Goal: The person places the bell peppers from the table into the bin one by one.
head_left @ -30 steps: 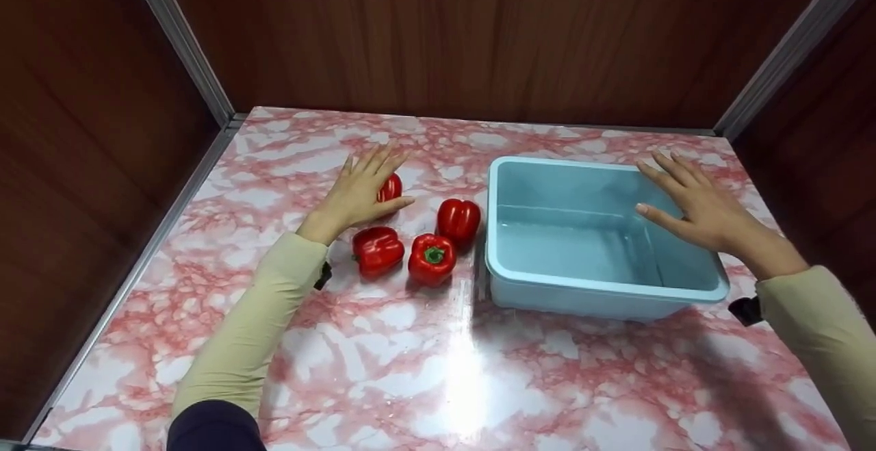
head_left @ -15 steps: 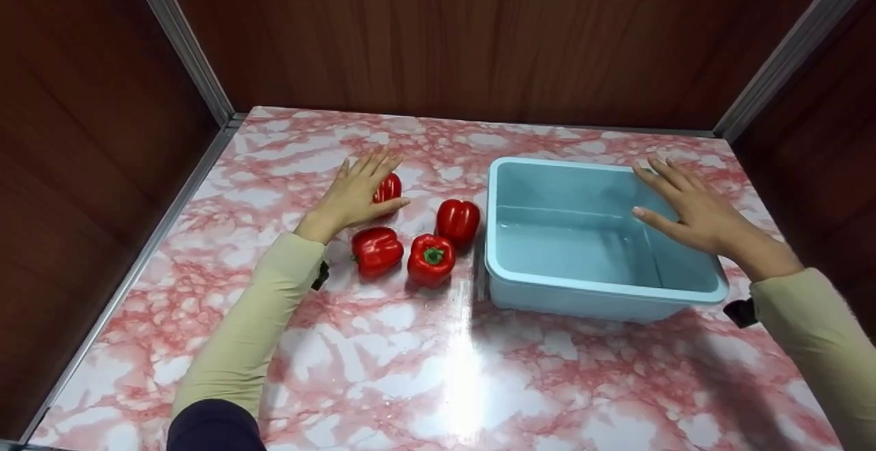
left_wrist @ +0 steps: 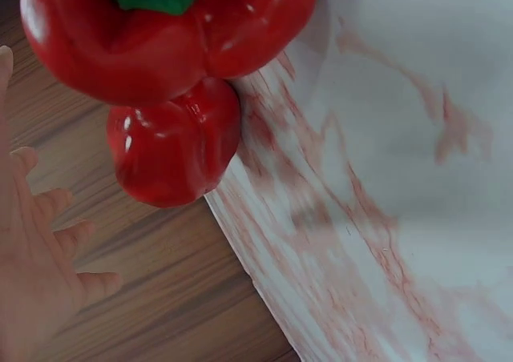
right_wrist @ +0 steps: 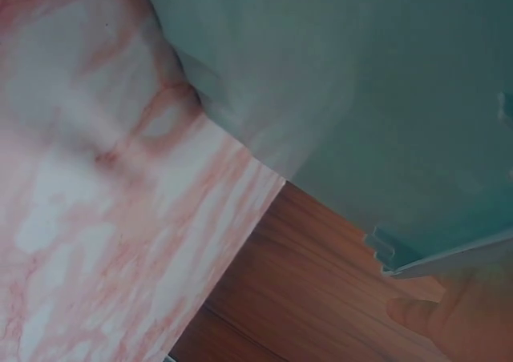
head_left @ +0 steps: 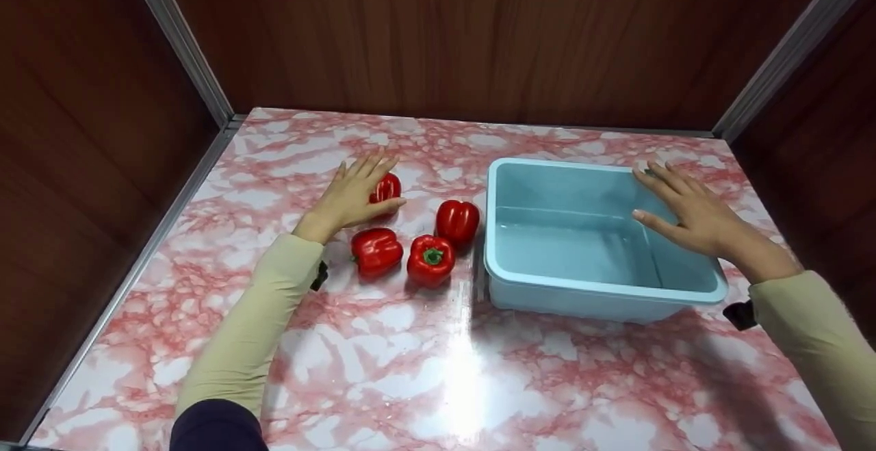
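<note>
My left hand [head_left: 351, 198] hovers with spread fingers, partly covering the rearmost red bell pepper [head_left: 387, 189] in the head view. Just below that hand another bell pepper [head_left: 377, 252] lies on its side. To its right stands a bell pepper with its green stem up [head_left: 431, 260], beside one more bell pepper [head_left: 458, 222] near the bin. A light blue plastic bin [head_left: 606, 291] has nothing in it. My right hand [head_left: 698, 218], fingers spread, overlaps the bin's right side. In the left wrist view, two bell peppers [left_wrist: 174, 146] show beside the left hand [left_wrist: 40, 250].
The tabletop [head_left: 383, 369] has a pink and white marbled surface. Dark wood panels [head_left: 472, 40] close in the back and both sides, with grey metal strips [head_left: 188, 40] at the corners. The bin's side wall [right_wrist: 321, 82] fills much of the right wrist view.
Both hands have shifted very slightly, the left one a little down and left. The peppers and the bin stay where they were.
</note>
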`<state>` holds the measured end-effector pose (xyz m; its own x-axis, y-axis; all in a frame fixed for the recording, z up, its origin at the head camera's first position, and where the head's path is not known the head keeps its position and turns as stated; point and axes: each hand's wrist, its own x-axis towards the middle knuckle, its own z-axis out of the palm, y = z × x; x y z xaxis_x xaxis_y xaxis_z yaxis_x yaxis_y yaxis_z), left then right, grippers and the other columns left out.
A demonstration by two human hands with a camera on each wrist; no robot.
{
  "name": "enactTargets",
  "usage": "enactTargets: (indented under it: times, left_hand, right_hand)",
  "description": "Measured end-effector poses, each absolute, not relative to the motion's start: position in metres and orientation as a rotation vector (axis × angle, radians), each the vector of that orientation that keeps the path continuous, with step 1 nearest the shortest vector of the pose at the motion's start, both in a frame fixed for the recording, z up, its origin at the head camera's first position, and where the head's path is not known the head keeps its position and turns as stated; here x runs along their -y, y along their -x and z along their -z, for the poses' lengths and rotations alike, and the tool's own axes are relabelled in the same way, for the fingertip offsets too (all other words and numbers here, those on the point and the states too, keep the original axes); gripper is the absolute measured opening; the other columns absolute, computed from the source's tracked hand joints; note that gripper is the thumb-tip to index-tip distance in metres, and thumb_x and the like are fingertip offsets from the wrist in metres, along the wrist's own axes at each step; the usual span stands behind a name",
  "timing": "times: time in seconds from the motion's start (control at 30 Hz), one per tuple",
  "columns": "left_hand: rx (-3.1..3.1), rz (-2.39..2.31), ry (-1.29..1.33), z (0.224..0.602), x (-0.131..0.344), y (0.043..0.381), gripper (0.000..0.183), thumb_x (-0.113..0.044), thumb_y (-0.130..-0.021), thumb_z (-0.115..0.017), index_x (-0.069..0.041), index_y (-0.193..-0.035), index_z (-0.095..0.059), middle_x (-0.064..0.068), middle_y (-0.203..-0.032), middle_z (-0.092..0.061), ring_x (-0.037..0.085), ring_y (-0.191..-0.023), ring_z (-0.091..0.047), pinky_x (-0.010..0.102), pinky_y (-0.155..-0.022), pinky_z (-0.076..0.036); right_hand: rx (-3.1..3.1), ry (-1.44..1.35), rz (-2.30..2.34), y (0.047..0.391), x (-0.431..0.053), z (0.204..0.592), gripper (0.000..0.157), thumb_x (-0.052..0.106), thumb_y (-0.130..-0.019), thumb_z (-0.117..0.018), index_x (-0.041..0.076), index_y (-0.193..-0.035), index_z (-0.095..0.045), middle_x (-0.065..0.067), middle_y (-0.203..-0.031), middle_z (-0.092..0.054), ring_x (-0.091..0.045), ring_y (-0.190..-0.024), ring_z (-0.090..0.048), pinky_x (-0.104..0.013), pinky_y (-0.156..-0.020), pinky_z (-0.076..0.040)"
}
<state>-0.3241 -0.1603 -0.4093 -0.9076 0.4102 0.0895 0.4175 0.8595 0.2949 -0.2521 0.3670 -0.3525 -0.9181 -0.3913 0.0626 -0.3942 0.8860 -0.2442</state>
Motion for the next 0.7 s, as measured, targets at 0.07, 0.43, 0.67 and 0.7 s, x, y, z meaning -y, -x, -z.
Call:
enactTargets:
  times: [0.07, 0.43, 0.67, 0.7]
  left_hand:
    - [3.006, 0.491, 0.662, 0.41, 0.162, 0.325, 0.083, -0.072, -0.082, -0.042, -0.031, -0.149, -0.014, 0.0, -0.156, -0.005, 0.028, -0.143, -0.005, 0.058, -0.111, -0.006]
    - [2.99, 0.607, 0.64, 0.417, 0.169, 0.329, 0.083, -0.066, -0.083, -0.049, -0.038, -0.148, -0.005, -0.002, -0.156, -0.004, 0.026, -0.143, -0.006, 0.054, -0.112, -0.007]
    - [2.969, 0.68, 0.624, 0.42, 0.174, 0.334, 0.091, -0.073, -0.078, -0.049, -0.036, -0.148, -0.004, 0.004, -0.156, -0.011, 0.028, -0.142, -0.011, 0.051, -0.113, -0.01]
    - [2.962, 0.694, 0.622, 0.421, 0.175, 0.335, 0.092, -0.073, -0.077, -0.049, -0.036, -0.148, -0.004, 0.004, -0.156, -0.012, 0.029, -0.142, -0.012, 0.051, -0.113, -0.01]
  right_hand:
    - [3.038, -0.634, -0.397, 0.252, -0.367, 0.353, 0.068, 0.045, -0.092, -0.051, 0.031, -0.148, -0.016, -0.007, -0.156, -0.007, -0.032, -0.143, 0.001, -0.067, -0.106, -0.002]
    - [3.039, -0.64, -0.426, 0.25, -0.369, 0.353, 0.068, 0.044, -0.092, -0.052, 0.032, -0.148, -0.016, -0.007, -0.156, -0.007, -0.031, -0.143, 0.002, -0.068, -0.105, -0.004]
    - [3.038, -0.629, -0.452, 0.25, -0.37, 0.354, 0.067, 0.043, -0.092, -0.052, 0.032, -0.148, -0.017, -0.008, -0.156, -0.008, -0.031, -0.143, 0.002, -0.068, -0.104, -0.004]
    - [3.042, -0.625, -0.458, 0.25, -0.371, 0.354, 0.067, 0.043, -0.092, -0.051, 0.032, -0.148, -0.017, -0.008, -0.156, -0.008, -0.031, -0.143, 0.002, -0.068, -0.104, -0.003]
